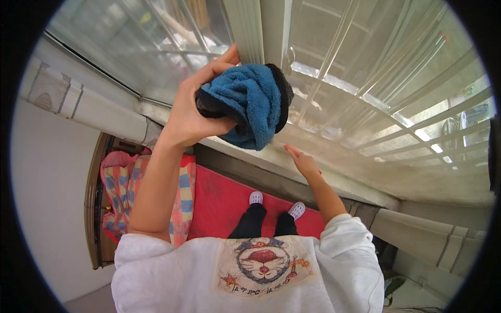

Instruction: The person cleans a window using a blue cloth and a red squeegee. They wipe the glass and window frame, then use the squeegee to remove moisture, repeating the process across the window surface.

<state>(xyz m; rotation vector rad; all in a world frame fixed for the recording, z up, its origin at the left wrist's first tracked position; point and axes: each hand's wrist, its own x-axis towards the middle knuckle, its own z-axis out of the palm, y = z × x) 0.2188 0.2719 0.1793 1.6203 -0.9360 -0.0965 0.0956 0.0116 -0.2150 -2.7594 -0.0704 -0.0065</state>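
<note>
My left hand (195, 109), raised near the window frame (250, 35), grips a bunched blue cloth with black edging (250, 101). Some of its fingers lie behind the cloth, close to the frame. Lower and to the right, my right hand (300, 158) reaches to the pale window sill (332, 168) with its fingers extended; no object shows in it. Whether its fingertips press on the sill, I cannot tell. Glass panes (145, 47) are on both sides of the frame, with curved bars seen through them.
Gathered curtains (426, 238) hang at both sides of the window. Below is a red floor covering (219, 195) under my white clogs (256, 197). A checked cloth (125, 187) drapes over something at the left, beside a brown-framed piece of furniture (93, 203).
</note>
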